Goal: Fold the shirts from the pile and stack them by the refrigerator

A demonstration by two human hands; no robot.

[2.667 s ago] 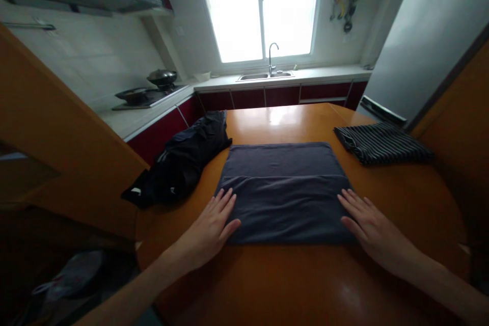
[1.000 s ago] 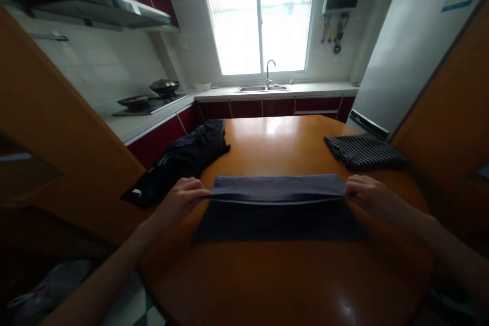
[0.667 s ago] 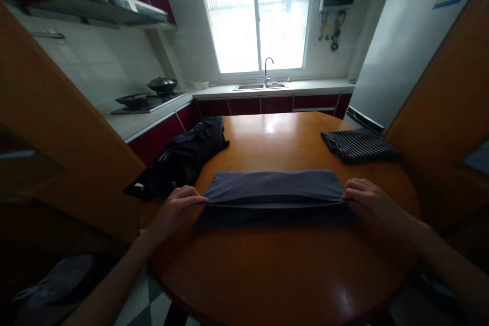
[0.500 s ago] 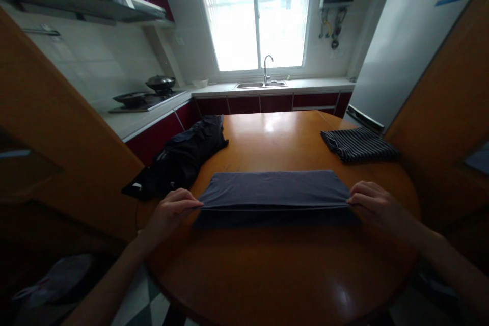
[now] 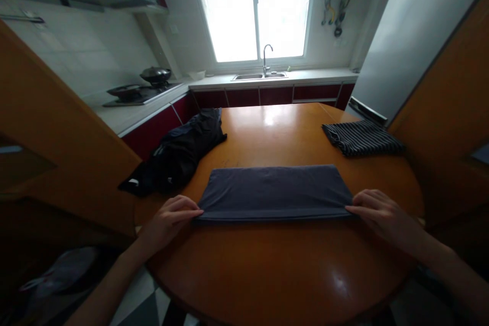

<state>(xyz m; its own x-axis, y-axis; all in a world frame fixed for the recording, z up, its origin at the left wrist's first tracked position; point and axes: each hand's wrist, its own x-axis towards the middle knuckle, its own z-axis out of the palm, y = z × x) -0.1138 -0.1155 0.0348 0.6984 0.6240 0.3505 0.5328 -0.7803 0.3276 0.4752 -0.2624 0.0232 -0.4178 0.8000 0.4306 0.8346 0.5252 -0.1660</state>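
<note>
A folded grey-blue cloth garment [image 5: 273, 191] lies flat across the wooden table [image 5: 282, 270], its long near edge towards me. My left hand [image 5: 171, 218] pinches its near left corner between thumb and fingers. At the opposite end, my right hand [image 5: 376, 211] has the near right corner in a similar pinch. Between the two hands the near edge runs fairly straight, with the layers almost lined up. Small creases spread from both pinched corners. What kind of garment it is, I cannot tell.
Dark clothes [image 5: 179, 155] lie heaped at the table's left edge. On the right rests a folded black-and-white striped cloth [image 5: 361, 137]. Beyond the table are a counter with a sink [image 5: 260, 76], a stove with pans [image 5: 132, 92] and a fridge [image 5: 397, 46].
Both hands have brought the upper layer's edge down and towards me, onto the lower layer. The darker strip of lower cloth is now nearly covered. The camera view has tilted slightly downward.
</note>
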